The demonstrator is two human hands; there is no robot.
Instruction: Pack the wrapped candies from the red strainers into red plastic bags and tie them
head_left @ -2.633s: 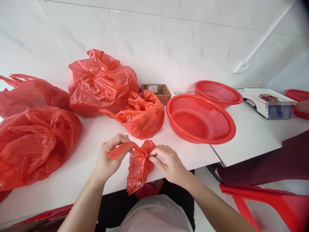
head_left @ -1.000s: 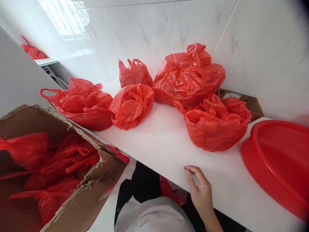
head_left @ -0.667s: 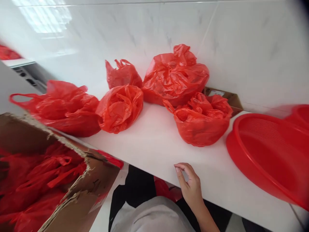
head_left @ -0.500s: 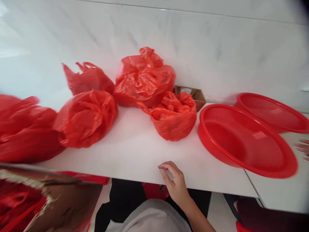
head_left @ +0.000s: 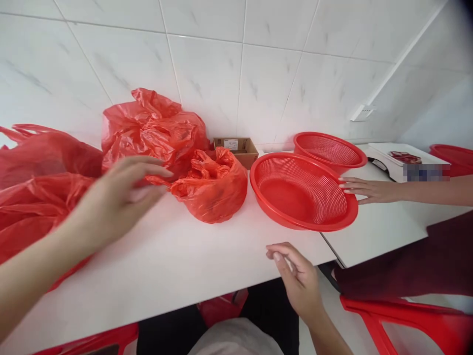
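Note:
My left hand (head_left: 120, 199) is over the table's left half, thumb and fingers apart and nothing in it. Its fingertips point toward the small tied red plastic bag (head_left: 216, 190), near that bag's loose handle; whether they touch cannot be told. My right hand (head_left: 297, 278) hovers at the front edge of the white table (head_left: 207, 261), fingers curled in against the thumb, with nothing visible in it. A red plastic colander (head_left: 288, 192) sits beyond it. A co-worker's hand (head_left: 369, 190) rests on the colander's right rim.
A large knotted red bag (head_left: 155, 130) stands against the tiled wall, with more red bags (head_left: 48, 153) at the left. A small cardboard box (head_left: 236, 150) and a second colander (head_left: 328, 148) are behind. Further right is a white scale (head_left: 397, 160); a red stool (head_left: 391, 315) stands below.
My view has turned to the right. My left hand has come into view from the left, near the small bag. The co-worker's hand now touches the front colander. My right hand stays curled.

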